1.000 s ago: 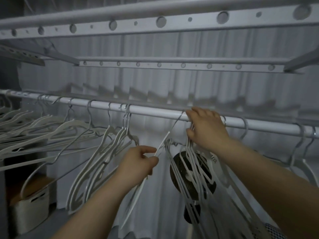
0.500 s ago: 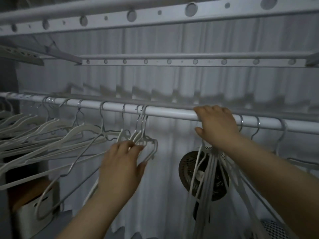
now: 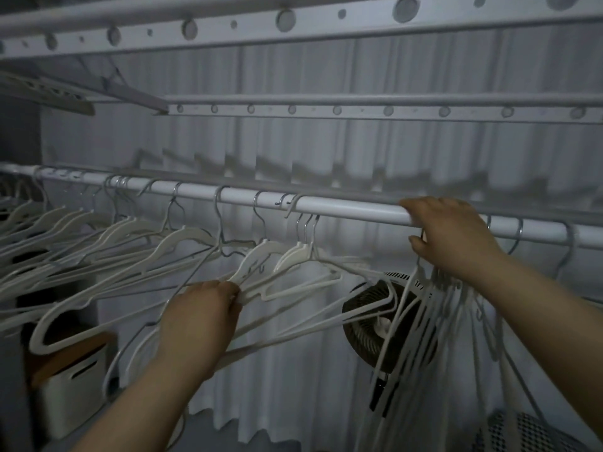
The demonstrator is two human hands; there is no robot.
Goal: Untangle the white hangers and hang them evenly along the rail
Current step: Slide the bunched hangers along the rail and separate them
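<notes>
Fingers (image 3: 233,296) of the left hand (image 3: 199,324) pinch the lower bars of white hangers (image 3: 293,256) hooked mid-rail. The right hand (image 3: 453,236) curls over the rail (image 3: 352,210), thumb beneath, above a tangled bunch (image 3: 421,321) hanging before a dark fan (image 3: 365,337). Leftward along the same rail, further hangers (image 3: 81,230) spread out, unevenly spaced.

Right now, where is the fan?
Head view, lower right of centre: the fan sits below the rail, behind the bunch of hangers under the right hand.
</notes>
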